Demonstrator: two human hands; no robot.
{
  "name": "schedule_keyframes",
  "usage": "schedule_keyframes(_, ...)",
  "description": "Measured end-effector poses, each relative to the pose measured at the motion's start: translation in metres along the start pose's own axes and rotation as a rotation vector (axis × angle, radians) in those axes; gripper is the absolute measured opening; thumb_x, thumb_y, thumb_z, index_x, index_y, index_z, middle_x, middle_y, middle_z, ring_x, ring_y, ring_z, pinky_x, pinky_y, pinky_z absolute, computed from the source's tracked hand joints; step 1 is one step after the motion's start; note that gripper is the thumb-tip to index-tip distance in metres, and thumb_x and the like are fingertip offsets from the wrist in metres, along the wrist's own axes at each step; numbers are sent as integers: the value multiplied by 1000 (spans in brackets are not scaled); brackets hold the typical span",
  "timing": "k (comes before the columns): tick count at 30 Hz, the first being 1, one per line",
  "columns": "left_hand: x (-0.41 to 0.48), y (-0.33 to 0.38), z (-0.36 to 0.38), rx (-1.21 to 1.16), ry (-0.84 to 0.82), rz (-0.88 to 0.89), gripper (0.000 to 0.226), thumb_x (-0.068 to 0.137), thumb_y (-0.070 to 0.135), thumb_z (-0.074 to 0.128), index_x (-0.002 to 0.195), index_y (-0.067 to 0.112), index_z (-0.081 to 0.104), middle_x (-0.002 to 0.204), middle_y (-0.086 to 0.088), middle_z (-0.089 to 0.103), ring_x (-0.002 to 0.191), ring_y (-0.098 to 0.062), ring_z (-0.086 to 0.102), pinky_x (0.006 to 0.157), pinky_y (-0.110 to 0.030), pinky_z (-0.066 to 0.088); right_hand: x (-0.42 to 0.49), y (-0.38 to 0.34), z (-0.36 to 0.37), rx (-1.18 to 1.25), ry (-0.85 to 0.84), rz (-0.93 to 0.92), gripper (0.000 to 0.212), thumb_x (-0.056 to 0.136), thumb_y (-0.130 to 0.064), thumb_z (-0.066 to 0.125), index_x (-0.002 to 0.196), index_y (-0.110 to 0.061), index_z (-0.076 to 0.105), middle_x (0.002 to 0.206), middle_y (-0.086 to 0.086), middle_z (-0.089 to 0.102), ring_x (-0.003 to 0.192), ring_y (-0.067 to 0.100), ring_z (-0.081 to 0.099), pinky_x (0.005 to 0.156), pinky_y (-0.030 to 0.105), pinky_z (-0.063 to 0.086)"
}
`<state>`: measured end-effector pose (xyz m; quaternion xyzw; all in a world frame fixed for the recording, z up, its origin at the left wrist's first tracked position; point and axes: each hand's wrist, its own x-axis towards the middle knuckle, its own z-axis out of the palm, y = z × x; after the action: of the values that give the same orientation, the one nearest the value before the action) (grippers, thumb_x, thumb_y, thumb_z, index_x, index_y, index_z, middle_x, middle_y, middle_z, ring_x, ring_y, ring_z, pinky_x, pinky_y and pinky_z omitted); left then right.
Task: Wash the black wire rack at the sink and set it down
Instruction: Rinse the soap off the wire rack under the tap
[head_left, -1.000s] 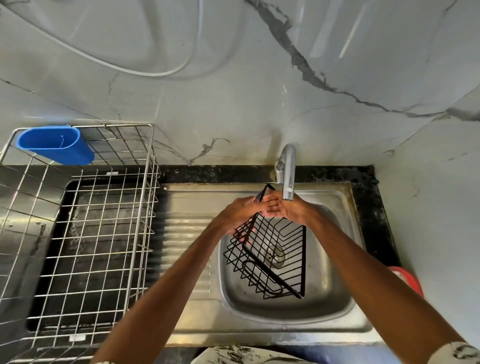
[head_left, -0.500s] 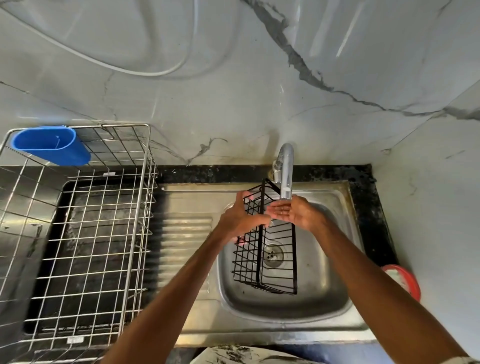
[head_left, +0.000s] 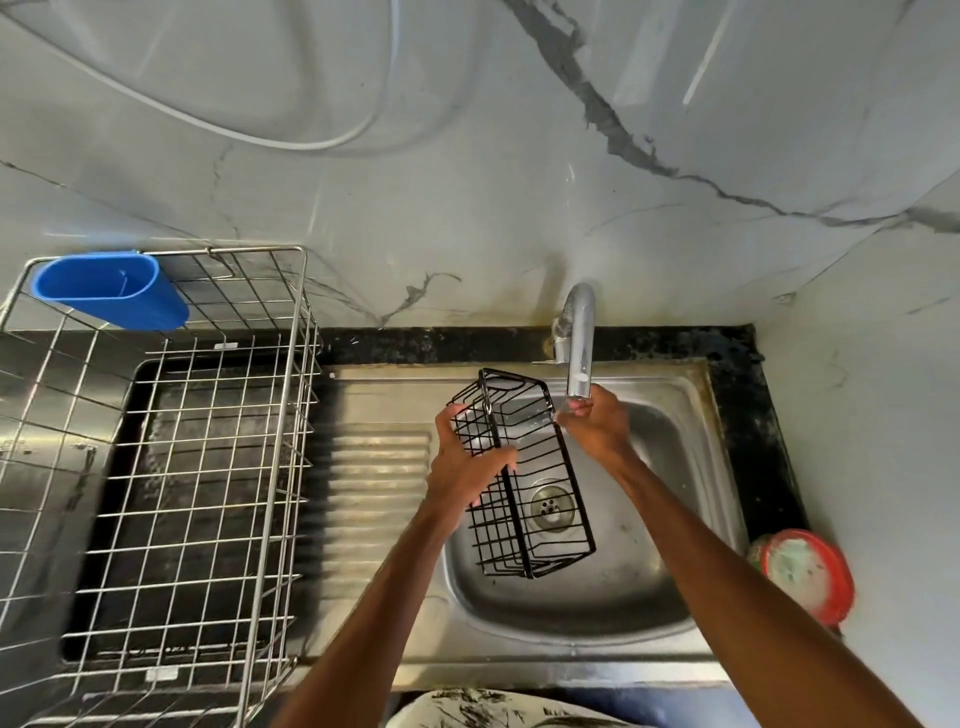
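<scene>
The black wire rack (head_left: 521, 519) hangs tilted on edge over the steel sink basin (head_left: 571, 623), its upper end close to the tap spout (head_left: 580, 343). My left hand (head_left: 462, 462) grips the rack's left side, fingers curled through the wires. Just below the spout mouth is my right hand (head_left: 597, 431), its fingertips beside the rack's upper right corner. Whether they touch the wire is unclear. The drain (head_left: 551, 506) shows through the rack.
A large silver wire dish drainer (head_left: 208, 467) stands on the left, with a blue plastic cup (head_left: 111, 288) hooked on its back corner. The ribbed drainboard (head_left: 379, 467) lies between drainer and basin. A red-rimmed round container (head_left: 805, 577) sits at the right, by the marble wall.
The rack has turned and swung left and up. My left hand shifted to grip its left side. My right hand came off the rack's top and now sits under the spout.
</scene>
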<state>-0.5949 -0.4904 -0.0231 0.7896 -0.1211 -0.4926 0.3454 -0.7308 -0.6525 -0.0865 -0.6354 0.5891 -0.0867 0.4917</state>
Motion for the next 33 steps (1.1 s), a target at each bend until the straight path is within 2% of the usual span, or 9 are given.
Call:
schedule_keyframes(5, 4, 6, 3, -95, 8, -84, 134, 71, 30, 89, 161, 39, -10, 164, -24, 28, 136, -44, 49, 105, -61, 50, -6, 9, 3, 50, -379, 41, 19, 104, -7, 48, 122, -6, 54, 107, 16, 72, 90, 31, 75, 82, 49, 62)
schedule_keyframes(8, 4, 14, -4, -80, -118, -175, 136, 58, 74, 85, 165, 24, 18, 164, -22, 32, 132, -41, 51, 104, -59, 51, 0, 6, -8, 83, -425, 34, 21, 106, -6, 43, 122, -8, 55, 106, 19, 72, 88, 30, 76, 79, 50, 62)
schedule_keyframes(12, 7, 16, -9, -121, -247, -170, 117, 64, 76, 77, 161, 26, 33, 167, -18, 26, 141, -42, 42, 112, -64, 39, 2, 5, -22, 35, -544, 59, 21, 106, -8, 43, 123, -8, 56, 105, 21, 72, 89, 31, 75, 76, 44, 63)
schedule_keyframes(17, 10, 13, 1, -246, -151, -130, 114, 45, 63, 82, 145, 17, 50, 141, -9, 44, 105, -23, 54, 78, -38, 52, -1, 8, -29, 2, -575, 76, 19, 105, -10, 47, 120, -10, 58, 103, 20, 73, 88, 31, 76, 77, 46, 63)
schedule_keyframes(20, 10, 8, 6, -242, -83, -106, 104, 44, 60, 83, 134, 14, 57, 136, -8, 55, 106, -24, 61, 81, -43, 57, -2, 2, -30, -214, -445, -104, 8, 99, -20, 62, 106, -17, 65, 96, 6, 73, 86, 24, 74, 76, 44, 62)
schedule_keyframes(22, 11, 6, 8, -245, -63, -102, 67, 62, 44, 89, 116, 17, 58, 133, -8, 58, 113, -27, 62, 89, -51, 58, -2, -10, -31, -307, -175, -192, 10, 92, -24, 73, 96, -20, 65, 85, -7, 68, 76, 9, 67, 65, 24, 53)
schedule_keyframes(24, 15, 3, 9, -226, -56, -93, 58, 65, 35, 90, 110, 16, 58, 125, -3, 58, 115, -23, 58, 81, -44, 56, 2, -22, -30, -133, -50, -167, 8, 92, -17, 73, 99, -15, 69, 87, -2, 72, 72, 5, 67, 61, 16, 51)
schedule_keyframes(27, 17, 4, 11, -182, -53, -19, 48, 67, 31, 88, 108, 13, 69, 105, 9, 62, 105, -16, 56, 66, -30, 46, 4, -33, -26, 341, -409, 71, 27, 104, -19, 55, 116, 1, 67, 110, 18, 75, 95, 25, 75, 86, 33, 61)
schedule_keyframes(33, 12, 9, 15, -158, -150, -19, 34, 74, 27, 87, 99, 29, 63, 111, 5, 65, 107, -21, 66, 82, -48, 63, 15, -34, -17, 580, -595, 119, 56, 104, -33, 42, 129, 15, 54, 129, 31, 62, 122, 43, 60, 101, 43, 53)
